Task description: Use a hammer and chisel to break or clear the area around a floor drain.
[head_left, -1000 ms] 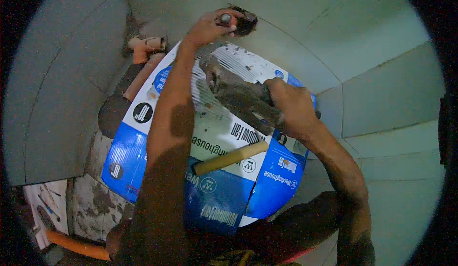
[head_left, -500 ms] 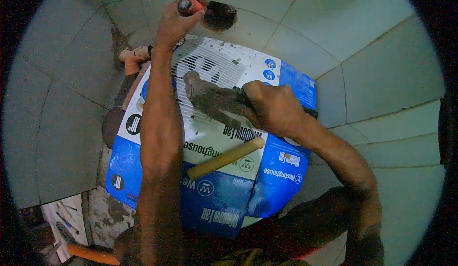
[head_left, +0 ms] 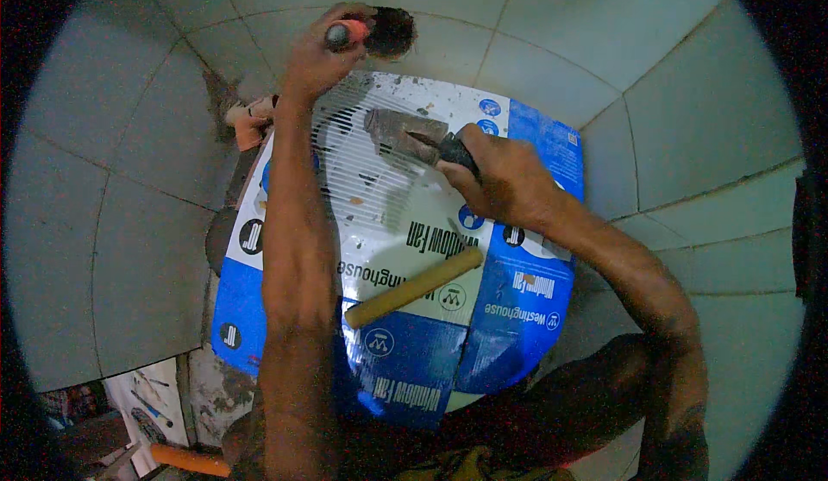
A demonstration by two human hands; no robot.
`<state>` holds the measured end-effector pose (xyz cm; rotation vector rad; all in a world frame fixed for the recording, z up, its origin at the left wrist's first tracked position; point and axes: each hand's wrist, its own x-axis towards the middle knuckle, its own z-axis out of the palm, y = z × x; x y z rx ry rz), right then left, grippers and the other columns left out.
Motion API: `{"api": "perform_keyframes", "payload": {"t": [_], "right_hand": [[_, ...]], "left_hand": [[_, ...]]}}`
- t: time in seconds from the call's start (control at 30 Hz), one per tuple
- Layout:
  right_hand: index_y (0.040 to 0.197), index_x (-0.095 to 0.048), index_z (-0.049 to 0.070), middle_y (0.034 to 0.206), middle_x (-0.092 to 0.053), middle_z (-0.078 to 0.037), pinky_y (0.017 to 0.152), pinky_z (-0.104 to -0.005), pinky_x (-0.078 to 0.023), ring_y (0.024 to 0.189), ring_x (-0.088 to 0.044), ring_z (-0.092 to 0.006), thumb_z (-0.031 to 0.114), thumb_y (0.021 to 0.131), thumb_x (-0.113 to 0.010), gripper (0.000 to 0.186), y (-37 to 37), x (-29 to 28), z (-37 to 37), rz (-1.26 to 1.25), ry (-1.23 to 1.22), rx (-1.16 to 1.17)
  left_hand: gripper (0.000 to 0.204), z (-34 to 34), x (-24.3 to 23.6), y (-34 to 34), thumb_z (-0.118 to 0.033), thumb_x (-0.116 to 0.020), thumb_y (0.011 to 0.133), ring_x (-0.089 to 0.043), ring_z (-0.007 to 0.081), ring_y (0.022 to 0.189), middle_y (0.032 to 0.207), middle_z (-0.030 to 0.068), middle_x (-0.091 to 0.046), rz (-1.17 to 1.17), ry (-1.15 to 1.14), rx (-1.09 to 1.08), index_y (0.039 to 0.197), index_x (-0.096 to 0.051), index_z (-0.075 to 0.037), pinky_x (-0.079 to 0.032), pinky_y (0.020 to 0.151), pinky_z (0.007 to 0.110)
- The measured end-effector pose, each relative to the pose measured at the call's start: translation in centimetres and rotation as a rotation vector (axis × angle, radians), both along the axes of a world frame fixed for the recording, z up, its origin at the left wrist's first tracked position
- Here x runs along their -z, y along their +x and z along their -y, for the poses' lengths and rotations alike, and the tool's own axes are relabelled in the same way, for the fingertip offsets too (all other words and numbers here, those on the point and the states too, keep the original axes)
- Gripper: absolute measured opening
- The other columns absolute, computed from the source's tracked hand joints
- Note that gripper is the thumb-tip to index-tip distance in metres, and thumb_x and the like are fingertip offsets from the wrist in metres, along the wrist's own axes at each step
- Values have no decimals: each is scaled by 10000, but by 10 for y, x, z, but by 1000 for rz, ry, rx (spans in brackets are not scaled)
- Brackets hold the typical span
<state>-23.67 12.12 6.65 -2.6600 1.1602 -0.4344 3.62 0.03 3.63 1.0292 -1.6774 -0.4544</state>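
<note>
My left hand [head_left: 319, 58] is closed round the red grip of what looks like a chisel [head_left: 345, 35], its round grey end facing me. Its working end is out of sight, right beside a dark, rough hole [head_left: 393, 32] in the tiled wall. In my right hand [head_left: 504, 175] is a hammer with a dark grip; its grey, dusty head [head_left: 405, 136] is in the air over the cardboard, apart from the chisel. Below the two hands lies flattened blue and white cardboard [head_left: 526, 326], sprinkled with bits of debris.
A pale wooden rod [head_left: 414, 288] lies slanting across the cardboard. Pinkish pipe pieces [head_left: 250, 121] stick out by the wall corner at left. Tiled walls [head_left: 716, 119] close in around me. An orange bar [head_left: 190, 461] is at the lower left.
The hammer head has swung up and back, turning in my right hand. My left hand keeps the chisel beside the hole. The whole view has shifted slightly.
</note>
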Motion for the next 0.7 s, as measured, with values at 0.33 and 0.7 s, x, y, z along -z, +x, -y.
{"api": "perform_keyframes", "payload": {"t": [0.33,0.7], "right_hand": [[912,-487,3,681,-595,-233,542,-474,-455,622,-597,-417,343,892,-589,356,-3,-5,12,20,83,164],[939,-496,14,776,-622,-251,570,-488,-465,684,-608,-441,298,883,-594,307,-12,34,20,-154,-57,140]], "left_hand": [[385,10,-1,22,-170,-759,735,-622,146,816,914,37,-652,-447,-58,-202,1034,-555,-39,-505,773,287],[261,-11,-24,-6,-253,-729,645,-651,240,732,813,95,-677,-77,-95,-165,847,-674,-96,-521,678,366]]}}
